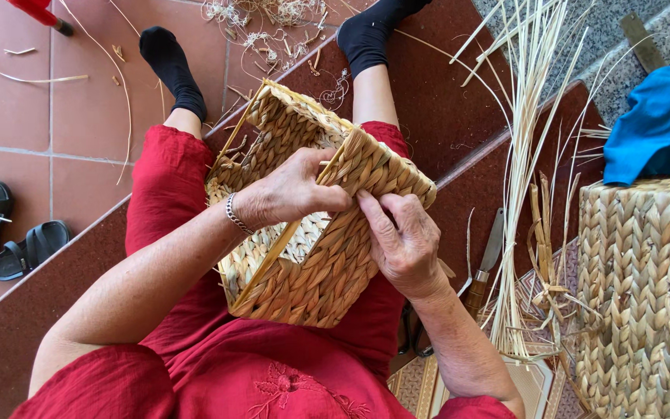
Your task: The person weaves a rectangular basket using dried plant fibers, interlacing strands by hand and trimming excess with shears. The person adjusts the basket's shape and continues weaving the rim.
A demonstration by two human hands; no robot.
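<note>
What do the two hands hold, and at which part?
Both hold the woven basket at its upper rim: left hand over the edge, right hand beside it.

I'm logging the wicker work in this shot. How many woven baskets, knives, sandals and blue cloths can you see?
Woven baskets: 2, the one on the lap that the left hand and right hand grip, and the finished basket on the right
Knives: 1, the knife
Sandals: 2, the black pair
Blue cloths: 1, the blue cloth
Total: 6

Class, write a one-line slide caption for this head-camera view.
Seated person's left hand and right hand pinch the rim of a woven straw basket on the lap, loose straw stalks alongside.
</note>
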